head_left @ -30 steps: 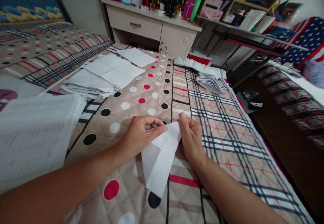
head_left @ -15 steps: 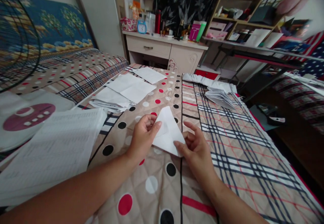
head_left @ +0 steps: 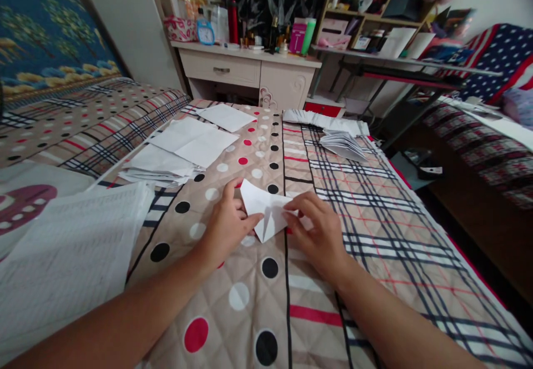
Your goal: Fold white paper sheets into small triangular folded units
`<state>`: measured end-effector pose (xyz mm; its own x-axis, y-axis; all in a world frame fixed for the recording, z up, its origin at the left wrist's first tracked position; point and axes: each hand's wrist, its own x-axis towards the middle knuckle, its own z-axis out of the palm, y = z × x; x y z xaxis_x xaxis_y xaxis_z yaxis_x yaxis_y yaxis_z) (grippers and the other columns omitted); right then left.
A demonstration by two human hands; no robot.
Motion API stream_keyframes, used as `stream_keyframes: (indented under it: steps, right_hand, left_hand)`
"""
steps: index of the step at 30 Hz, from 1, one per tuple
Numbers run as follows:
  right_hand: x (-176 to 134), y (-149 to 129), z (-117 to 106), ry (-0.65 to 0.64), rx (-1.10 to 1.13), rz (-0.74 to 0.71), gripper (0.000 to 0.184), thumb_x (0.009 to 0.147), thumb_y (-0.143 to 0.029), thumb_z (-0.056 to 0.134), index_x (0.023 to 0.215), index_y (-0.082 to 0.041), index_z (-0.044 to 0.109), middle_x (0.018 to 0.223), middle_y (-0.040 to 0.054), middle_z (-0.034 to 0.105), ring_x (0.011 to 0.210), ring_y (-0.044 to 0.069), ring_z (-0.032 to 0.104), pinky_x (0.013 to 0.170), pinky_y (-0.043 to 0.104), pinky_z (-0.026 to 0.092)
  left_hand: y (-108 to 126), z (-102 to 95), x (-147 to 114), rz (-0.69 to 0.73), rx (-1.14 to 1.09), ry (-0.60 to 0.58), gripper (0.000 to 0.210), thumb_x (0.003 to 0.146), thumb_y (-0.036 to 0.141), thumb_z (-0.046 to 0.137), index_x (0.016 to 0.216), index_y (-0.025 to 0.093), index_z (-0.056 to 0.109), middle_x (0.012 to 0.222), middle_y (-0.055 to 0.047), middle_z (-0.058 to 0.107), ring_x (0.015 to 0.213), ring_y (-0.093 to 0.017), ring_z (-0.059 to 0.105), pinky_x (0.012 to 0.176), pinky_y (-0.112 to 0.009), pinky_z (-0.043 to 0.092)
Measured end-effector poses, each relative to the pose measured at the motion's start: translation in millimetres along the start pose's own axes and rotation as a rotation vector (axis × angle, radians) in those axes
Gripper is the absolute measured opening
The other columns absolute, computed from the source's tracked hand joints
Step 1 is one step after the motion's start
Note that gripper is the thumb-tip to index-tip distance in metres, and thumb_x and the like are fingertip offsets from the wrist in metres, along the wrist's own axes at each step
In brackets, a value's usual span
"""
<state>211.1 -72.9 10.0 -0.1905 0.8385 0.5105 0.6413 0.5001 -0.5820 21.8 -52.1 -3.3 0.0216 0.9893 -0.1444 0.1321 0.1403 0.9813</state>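
A small folded sheet of white paper [head_left: 266, 213] is held between my two hands, just over the dotted part of the bedspread [head_left: 237, 297]. My left hand [head_left: 231, 216] grips its left side, thumb on the near face and fingers behind. At the right side, my right hand [head_left: 314, 222] pinches a flap of it between thumb and forefinger. A crease runs down the middle of the paper to a point at the bottom, and its upper edge dips between two raised corners.
White sheets [head_left: 191, 138] lie stacked at the far left, beside one separate sheet [head_left: 227, 117]. Printed pages [head_left: 79, 252] sit at the near left. Folded paper pieces [head_left: 343, 144] and a long white row of folded paper [head_left: 320, 121] rest at the far right. A dresser [head_left: 225, 71] stands behind.
The paper went from a triangle pointing up to a shape with its point down and a central crease. My right hand has closed on its right flap. The view has shifted right.
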Motion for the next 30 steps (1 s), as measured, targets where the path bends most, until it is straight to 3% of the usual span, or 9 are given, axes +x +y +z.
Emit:
stream_keyframes:
  steps: [2, 4, 7, 9, 13, 17, 22, 30]
  right_hand:
    - [-6.1, -8.8, 5.8, -0.2, -0.026, -0.039, 0.014, 0.085, -0.013, 0.058, 0.094, -0.019, 0.067, 0.089, 0.0052, 0.063, 0.079, 0.017, 0.059, 0.071, 0.03, 0.046]
    - [-9.8, -12.4, 11.7, -0.295, -0.048, -0.01, 0.016, 0.085, -0.011, 0.058, 0.094, -0.019, 0.069, 0.089, 0.0054, 0.063, 0.079, 0.017, 0.059, 0.071, 0.03, 0.046]
    - [-10.9, -11.4, 16.2, -0.318, -0.042, 0.033, 0.016, 0.086, -0.011, 0.059, 0.093, -0.019, 0.071, 0.089, 0.0051, 0.063, 0.081, 0.017, 0.059, 0.074, 0.029, 0.045]
    - [-10.7, -9.7, 16.6, -0.312, -0.03, 0.032, 0.015, 0.087, -0.012, 0.059, 0.092, -0.019, 0.072, 0.088, 0.0046, 0.063, 0.081, 0.016, 0.059, 0.074, 0.028, 0.045]
    - [-11.4, -8.3, 16.1, -0.31, -0.02, 0.022, 0.016, 0.088, -0.014, 0.058, 0.092, -0.02, 0.072, 0.089, 0.0041, 0.062, 0.081, 0.016, 0.058, 0.074, 0.029, 0.044]
    - [-11.5, -8.6, 15.1, -0.32, -0.013, 0.038, 0.014, 0.086, -0.014, 0.059, 0.092, -0.02, 0.071, 0.088, 0.004, 0.062, 0.08, 0.016, 0.058, 0.074, 0.029, 0.044]
    - [-7.9, -10.5, 12.1, -0.337, 0.014, 0.08, 0.013, 0.081, -0.019, 0.066, 0.093, -0.019, 0.069, 0.089, 0.0033, 0.062, 0.078, 0.016, 0.057, 0.071, 0.029, 0.044]
    - [-4.1, -21.0, 9.7, -0.362, -0.045, 0.154, 0.025, 0.071, -0.022, 0.072, 0.094, -0.019, 0.065, 0.092, 0.0034, 0.061, 0.079, 0.018, 0.055, 0.068, 0.031, 0.041]
  left_hand:
    - [-0.5, -3.1, 0.7, 0.06, 0.107, -0.019, 0.088, 0.07, 0.019, 0.075, 0.142, 0.027, 0.025, 0.091, -0.005, 0.071, 0.068, -0.021, 0.071, 0.049, -0.025, 0.055]
    - [0.1, -7.6, 0.6, 0.151, 0.312, 0.003, 0.091, 0.071, 0.019, 0.075, 0.144, 0.026, 0.022, 0.088, -0.004, 0.07, 0.071, -0.021, 0.07, 0.057, -0.028, 0.056]
    - [3.5, -15.1, -1.3, 0.293, 0.69, 0.084, 0.094, 0.069, 0.025, 0.079, 0.146, 0.024, 0.024, 0.103, -0.009, 0.066, 0.09, -0.027, 0.068, 0.074, -0.036, 0.056]
    - [7.1, -19.5, -3.6, 0.398, 0.88, 0.125, 0.086, 0.068, 0.028, 0.081, 0.141, 0.022, 0.036, 0.118, -0.013, 0.059, 0.104, -0.03, 0.063, 0.084, -0.042, 0.053]
    - [15.3, -25.1, -8.8, 0.642, 1.046, 0.122, 0.043, 0.067, 0.027, 0.083, 0.106, 0.019, 0.064, 0.121, -0.012, 0.053, 0.115, -0.032, 0.053, 0.097, -0.047, 0.046]
    - [16.2, -30.2, -7.4, 0.744, 1.035, -0.076, 0.013, 0.071, 0.024, 0.079, 0.081, 0.022, 0.072, 0.112, -0.007, 0.06, 0.109, -0.029, 0.053, 0.094, -0.047, 0.045]
    - [7.1, -38.8, 6.9, 0.599, 0.767, -0.336, 0.026, 0.064, 0.021, 0.084, 0.088, 0.024, 0.074, 0.105, -0.003, 0.06, 0.101, -0.021, 0.057, 0.09, -0.038, 0.048]
    - [3.8, -41.1, 15.4, 0.512, 0.613, -0.392, 0.029, 0.06, 0.022, 0.086, 0.086, 0.023, 0.073, 0.104, -0.002, 0.058, 0.1, -0.02, 0.058, 0.092, -0.036, 0.047]
